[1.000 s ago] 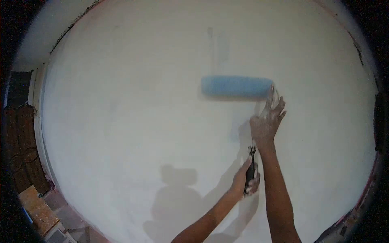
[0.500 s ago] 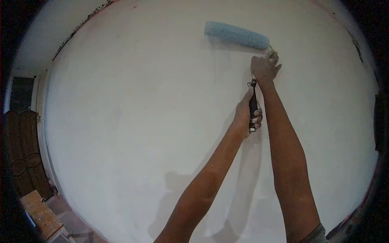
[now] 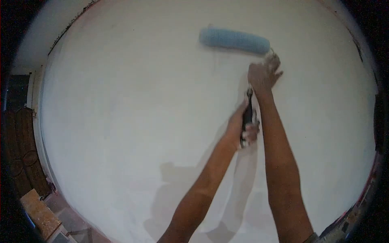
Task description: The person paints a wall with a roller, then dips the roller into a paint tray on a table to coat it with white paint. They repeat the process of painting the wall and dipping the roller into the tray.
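A blue paint roller [image 3: 234,40] lies against the pale wall [image 3: 121,121], nearly level and tipped slightly down to the right. Its black handle [image 3: 247,109] hangs below, close to upright. My left hand [image 3: 244,128] is wrapped round that handle. Higher up, my right hand [image 3: 264,73] is closed on the roller's wire frame just under the right end of the sleeve, with one finger sticking out to the right. Both hands look dusted with something pale, and the right one is slightly blurred.
At the far left are a dark carved door [image 3: 24,150] and a doorway with a pale frame. A speckled brown board or tabletop [image 3: 39,212] stands at the lower left above the floor. The ceiling edge runs along the upper left.
The roller's handle and both hands have shifted a little down and left in view. The roller sleeve has moved slightly down and lies closer to level. Both grips stay the same.
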